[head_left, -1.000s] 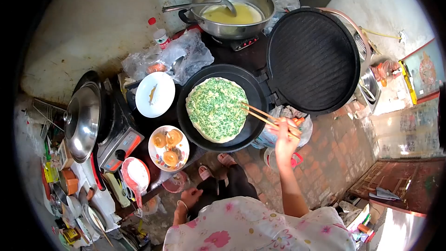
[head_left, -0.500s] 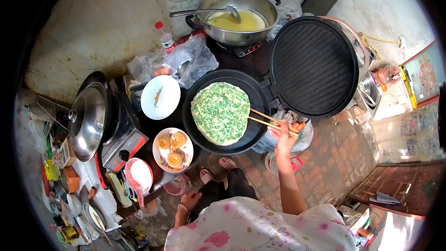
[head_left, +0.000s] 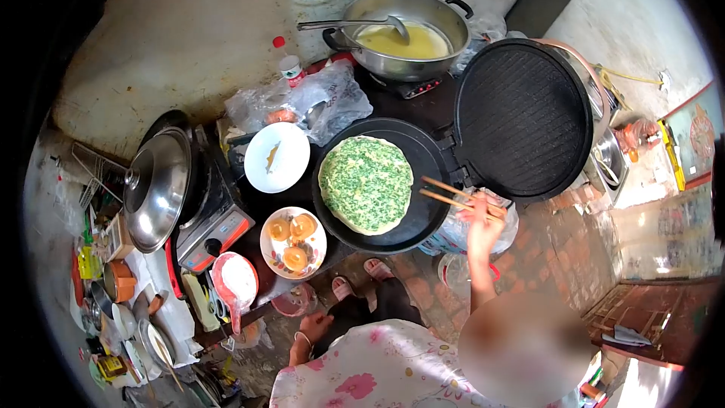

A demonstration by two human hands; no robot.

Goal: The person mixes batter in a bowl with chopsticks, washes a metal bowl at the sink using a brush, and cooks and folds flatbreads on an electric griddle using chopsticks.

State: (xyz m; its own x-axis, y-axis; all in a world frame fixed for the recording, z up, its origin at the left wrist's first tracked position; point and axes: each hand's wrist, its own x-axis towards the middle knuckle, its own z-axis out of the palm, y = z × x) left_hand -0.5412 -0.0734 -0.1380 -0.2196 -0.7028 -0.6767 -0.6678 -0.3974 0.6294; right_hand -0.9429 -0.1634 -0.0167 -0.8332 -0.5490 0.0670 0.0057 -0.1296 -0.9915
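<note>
"What's in the right hand [head_left: 483,219]?"

"A pair of chopsticks [head_left: 461,199], gripped between the fingers. The tips stand a little apart over the black pan [head_left: 429,221], just beside the flatbread [head_left: 365,185], and I see a gap between them and its edge."

"And the left hand [head_left: 316,326]?"

"Low by the dark trousers [head_left: 362,316], fingers curled. From here I can't tell if it holds anything."

"Where's the bread lying?"

"Flat in the pan, toward its left side, pale at the rim and flecked green all over. The pan's ridged lid [head_left: 525,117] is swung open to the right on its hinge."

"What's on the left, then?"

"A white bowl [head_left: 293,153] with a brownish streak inside. Below it there's a patterned plate [head_left: 318,248] with three round, orange-brown pieces [head_left: 295,258], and next to that a red-rimmed scoop [head_left: 220,288] of something white."

"And up behind?"

"A crumpled plastic bag [head_left: 338,98] with a red-capped bottle [head_left: 291,69] beside it. Farther right, a steel pot [head_left: 408,69] holds yellowish liquid [head_left: 423,44], with a ladle [head_left: 347,23] leaning across the rim. Way over left, there's a domed steel lid [head_left: 156,200]."
</note>
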